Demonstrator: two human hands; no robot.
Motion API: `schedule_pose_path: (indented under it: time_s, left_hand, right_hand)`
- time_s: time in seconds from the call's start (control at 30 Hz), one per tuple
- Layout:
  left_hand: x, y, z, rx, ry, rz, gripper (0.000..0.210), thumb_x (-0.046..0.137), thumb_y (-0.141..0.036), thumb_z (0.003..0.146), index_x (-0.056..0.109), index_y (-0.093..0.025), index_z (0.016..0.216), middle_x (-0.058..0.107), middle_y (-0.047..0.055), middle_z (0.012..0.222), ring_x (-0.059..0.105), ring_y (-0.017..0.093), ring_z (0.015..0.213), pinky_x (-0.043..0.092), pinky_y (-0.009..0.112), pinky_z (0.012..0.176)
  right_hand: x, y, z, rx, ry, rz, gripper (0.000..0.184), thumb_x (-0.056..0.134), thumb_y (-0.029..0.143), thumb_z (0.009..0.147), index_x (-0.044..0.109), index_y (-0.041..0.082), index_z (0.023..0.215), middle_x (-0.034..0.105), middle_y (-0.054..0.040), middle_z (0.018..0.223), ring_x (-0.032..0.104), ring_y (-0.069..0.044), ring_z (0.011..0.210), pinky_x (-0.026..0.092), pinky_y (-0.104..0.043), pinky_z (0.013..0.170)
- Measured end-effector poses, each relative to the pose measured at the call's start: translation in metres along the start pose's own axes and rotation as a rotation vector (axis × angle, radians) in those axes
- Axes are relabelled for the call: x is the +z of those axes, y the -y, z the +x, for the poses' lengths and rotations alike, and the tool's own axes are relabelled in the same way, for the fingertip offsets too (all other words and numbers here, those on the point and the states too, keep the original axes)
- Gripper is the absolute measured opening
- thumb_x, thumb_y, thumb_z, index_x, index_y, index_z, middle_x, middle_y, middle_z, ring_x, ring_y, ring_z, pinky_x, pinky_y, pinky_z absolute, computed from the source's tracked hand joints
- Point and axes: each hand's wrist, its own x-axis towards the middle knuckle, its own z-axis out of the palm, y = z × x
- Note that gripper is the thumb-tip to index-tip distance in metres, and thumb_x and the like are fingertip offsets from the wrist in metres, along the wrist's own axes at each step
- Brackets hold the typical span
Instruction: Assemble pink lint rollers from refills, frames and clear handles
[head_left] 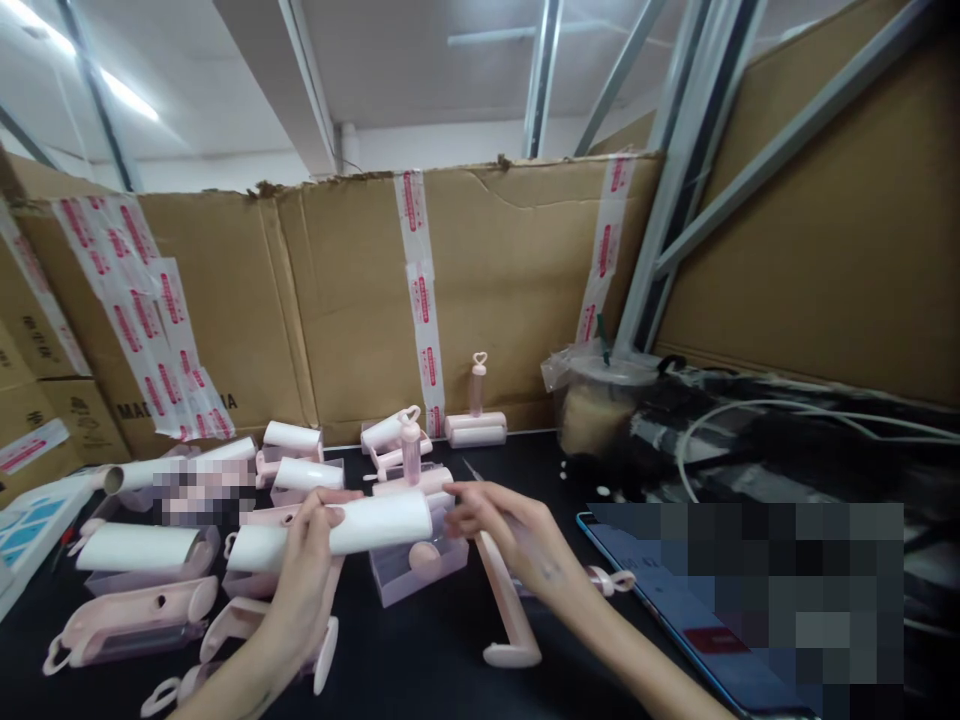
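Note:
My left hand [309,535] is closed around a white lint roller refill [386,520], held nearly level above the table. Close to the roll's right end is my right hand [506,520], index finger pointing at it and the other fingers loosely bent; whether it touches the roll I cannot tell. Just below the roll sits a clear purple cover [420,575] with a round pink piece inside. A pink lint roller frame [510,610] lies under my right wrist. Behind the roll stands a pink lint roller [412,455], handle up.
Several white rolls [142,547] in purple covers and pink roller parts [135,620] crowd the left side. An assembled lint roller [477,430] stands against the cardboard wall [352,300]. At right are a drink cup [600,400], cables [690,450] and a phone [652,590].

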Motion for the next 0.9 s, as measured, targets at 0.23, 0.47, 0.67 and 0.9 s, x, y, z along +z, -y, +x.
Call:
schedule_pose_path:
  time_s: [0.23, 0.47, 0.67, 0.9]
  left_hand:
    - [0.003, 0.003, -0.013, -0.002, 0.125, 0.041, 0.015, 0.057, -0.028, 0.062, 0.054, -0.018, 0.072, 0.061, 0.002, 0.088, 0.054, 0.015, 0.068, 0.039, 0.021, 0.055]
    - [0.001, 0.009, -0.01, 0.03, 0.118, 0.075, 0.016, 0.061, -0.028, 0.059, 0.054, -0.017, 0.068, 0.062, 0.005, 0.088, 0.054, 0.018, 0.073, 0.041, 0.024, 0.062]
    - [0.001, 0.007, -0.01, 0.062, 0.143, 0.084, 0.011, 0.059, -0.024, 0.061, 0.054, -0.017, 0.069, 0.062, 0.003, 0.088, 0.054, 0.019, 0.083, 0.041, 0.024, 0.068]
    - [0.002, 0.002, -0.003, 0.039, -0.016, 0.073, 0.022, 0.06, -0.032, 0.063, 0.056, -0.019, 0.081, 0.062, 0.001, 0.087, 0.056, 0.018, 0.079, 0.042, 0.022, 0.066]
  right_hand:
    - [0.005, 0.002, -0.002, 0.033, 0.151, 0.092, 0.033, 0.061, 0.027, 0.073, 0.059, 0.013, 0.103, 0.068, -0.0086, 0.089, 0.064, -0.021, 0.083, 0.052, -0.031, 0.072]
    - [0.009, -0.009, -0.005, 0.037, 0.137, 0.085, 0.026, 0.059, 0.016, 0.065, 0.059, 0.016, 0.092, 0.063, -0.0021, 0.079, 0.06, -0.014, 0.066, 0.047, -0.023, 0.059]
    - [0.008, -0.014, -0.005, 0.005, 0.129, 0.097, 0.025, 0.058, 0.011, 0.065, 0.054, 0.016, 0.089, 0.061, -0.001, 0.078, 0.059, -0.013, 0.068, 0.045, -0.021, 0.059]
    - [-0.004, -0.013, 0.006, -0.045, 0.139, -0.165, 0.028, 0.06, 0.029, 0.075, 0.06, 0.016, 0.101, 0.066, -0.0074, 0.096, 0.062, -0.022, 0.089, 0.048, -0.031, 0.08]
